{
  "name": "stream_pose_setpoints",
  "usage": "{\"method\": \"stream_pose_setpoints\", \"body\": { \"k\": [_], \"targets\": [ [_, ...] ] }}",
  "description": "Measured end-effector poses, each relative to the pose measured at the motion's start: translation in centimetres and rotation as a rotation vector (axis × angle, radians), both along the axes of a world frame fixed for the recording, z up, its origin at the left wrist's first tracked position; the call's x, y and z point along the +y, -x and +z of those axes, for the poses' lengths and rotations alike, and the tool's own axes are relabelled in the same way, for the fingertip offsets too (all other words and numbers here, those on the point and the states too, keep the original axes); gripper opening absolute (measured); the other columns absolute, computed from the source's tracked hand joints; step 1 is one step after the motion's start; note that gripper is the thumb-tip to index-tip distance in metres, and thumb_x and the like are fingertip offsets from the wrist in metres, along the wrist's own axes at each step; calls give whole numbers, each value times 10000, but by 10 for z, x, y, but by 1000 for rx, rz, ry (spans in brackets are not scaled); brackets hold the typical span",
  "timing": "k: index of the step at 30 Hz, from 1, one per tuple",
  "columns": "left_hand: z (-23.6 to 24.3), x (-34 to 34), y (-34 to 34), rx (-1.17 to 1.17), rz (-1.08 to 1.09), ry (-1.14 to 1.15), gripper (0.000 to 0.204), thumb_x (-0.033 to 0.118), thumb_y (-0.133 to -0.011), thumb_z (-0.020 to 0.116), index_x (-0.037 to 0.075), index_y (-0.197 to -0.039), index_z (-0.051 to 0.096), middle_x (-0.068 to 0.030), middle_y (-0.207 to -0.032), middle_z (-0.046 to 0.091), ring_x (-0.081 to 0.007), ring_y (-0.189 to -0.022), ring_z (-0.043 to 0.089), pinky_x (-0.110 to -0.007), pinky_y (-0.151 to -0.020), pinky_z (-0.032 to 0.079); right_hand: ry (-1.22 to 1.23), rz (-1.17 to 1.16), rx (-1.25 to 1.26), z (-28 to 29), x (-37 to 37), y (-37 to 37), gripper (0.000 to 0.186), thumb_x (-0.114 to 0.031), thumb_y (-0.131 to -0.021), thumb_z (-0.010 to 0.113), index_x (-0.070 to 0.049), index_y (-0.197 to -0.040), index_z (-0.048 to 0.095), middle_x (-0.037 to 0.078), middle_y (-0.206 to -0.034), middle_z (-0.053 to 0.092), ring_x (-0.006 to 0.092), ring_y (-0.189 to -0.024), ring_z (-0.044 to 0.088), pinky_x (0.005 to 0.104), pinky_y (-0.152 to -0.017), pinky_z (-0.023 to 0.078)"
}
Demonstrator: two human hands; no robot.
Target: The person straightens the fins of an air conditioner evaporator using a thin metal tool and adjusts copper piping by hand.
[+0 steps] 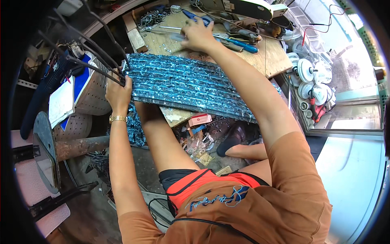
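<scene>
A long panel with rows of shiny blue and black strips point(183, 83) lies across my lap and the near edge of the wooden board point(162, 44). My left hand point(118, 91), with a gold watch band at the wrist, is closed round the panel's left end, right beside several thin dark metal rods point(95, 67). Over the board, my right hand point(198, 34) reaches out with its fingers apart and partly blurred. Close to it are blue-handled pliers point(197, 17), a thin metal shaft point(170, 28) and a tool with a blue handle point(245, 46).
A heap of small metal pieces point(151, 19) sits at the board's far left. White plastic spools point(306, 71) and red-handled pliers point(319, 107) are on the right. Below lie a red and white box point(200, 119) and scraps. At left stands a perforated bin point(93, 91) with papers.
</scene>
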State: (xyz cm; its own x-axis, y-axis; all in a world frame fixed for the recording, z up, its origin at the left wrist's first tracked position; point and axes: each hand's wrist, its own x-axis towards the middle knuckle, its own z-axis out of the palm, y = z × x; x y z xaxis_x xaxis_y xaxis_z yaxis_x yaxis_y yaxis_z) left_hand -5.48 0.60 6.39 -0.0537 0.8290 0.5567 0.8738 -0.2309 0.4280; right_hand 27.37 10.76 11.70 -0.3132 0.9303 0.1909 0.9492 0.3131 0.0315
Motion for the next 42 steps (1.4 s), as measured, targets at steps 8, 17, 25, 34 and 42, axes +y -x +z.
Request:
{"method": "stream_pose_setpoints", "body": {
  "k": [8,17,25,34,42],
  "targets": [
    [-9,5,9,16,37,105,380,290,-970,699,140,-1318,682,-135,-1260,717,-381,-1165,673,-506,-975,544,-280,152,1131,63,-37,-29,321,-129,-1052,624,-26,-1349,560,91,-819,621,175,-679,581,361,-651,510],
    [5,-51,-36,-140,-117,-468,448,297,-920,780,84,-1295,659,-157,-1291,654,-367,-1257,570,-516,-1122,371,260,-51,366,31,-248,-93,240,-288,-1070,586,-108,-1207,505,252,-858,703,500,-818,683,598,-700,505],
    [6,-10,-117,291,-482,103,501,416,-1021,644,227,-1484,615,-50,-1588,556,-329,-1536,417,-643,-1225,303,194,80,82,19,-248,6,181,-285,-1053,583,-114,-1101,614,178,-744,722,397,-691,729,537,-577,548],
    [-4,-9,-127,322,-472,149,509,434,-1033,626,285,-1518,583,-16,-1633,514,-311,-1557,392,-676,-1241,264,207,114,51,6,-250,-8,130,-241,-1020,595,-132,-1082,629,171,-718,713,389,-678,731,528,-565,546],
    [-4,-7,-127,320,-464,130,499,436,-1032,629,292,-1508,589,-7,-1621,521,-300,-1562,385,-680,-1238,265,180,157,63,6,-241,11,112,-191,-983,593,-115,-1058,626,173,-720,722,382,-678,743,516,-564,558]
  ]
}}
